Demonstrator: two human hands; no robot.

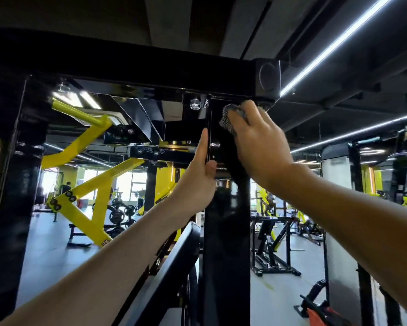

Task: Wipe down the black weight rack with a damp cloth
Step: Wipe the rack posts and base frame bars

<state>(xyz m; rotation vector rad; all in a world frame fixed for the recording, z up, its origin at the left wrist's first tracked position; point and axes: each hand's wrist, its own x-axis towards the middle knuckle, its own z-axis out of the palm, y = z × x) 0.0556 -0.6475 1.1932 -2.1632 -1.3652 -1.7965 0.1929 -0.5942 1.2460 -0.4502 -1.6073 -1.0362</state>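
Observation:
The black weight rack fills the view: a glossy upright post (226, 231) rises to a thick top crossbeam (150, 64). My right hand (259, 137) presses a grey speckled cloth (232, 116) against the top of the post, just under the crossbeam, fingers curled over the cloth. My left hand (200, 170) rests on the post's left edge with the fingers straight and pointing up, thumb against the post's front. Most of the cloth is hidden under my right hand.
Another black upright (9, 184) stands at the far left. A bolt (195, 103) sits on the bracket left of the cloth. Yellow machine arms (96, 184), weight plates (117, 216) and benches stand behind. An angled black pad (174, 260) lies below my left arm.

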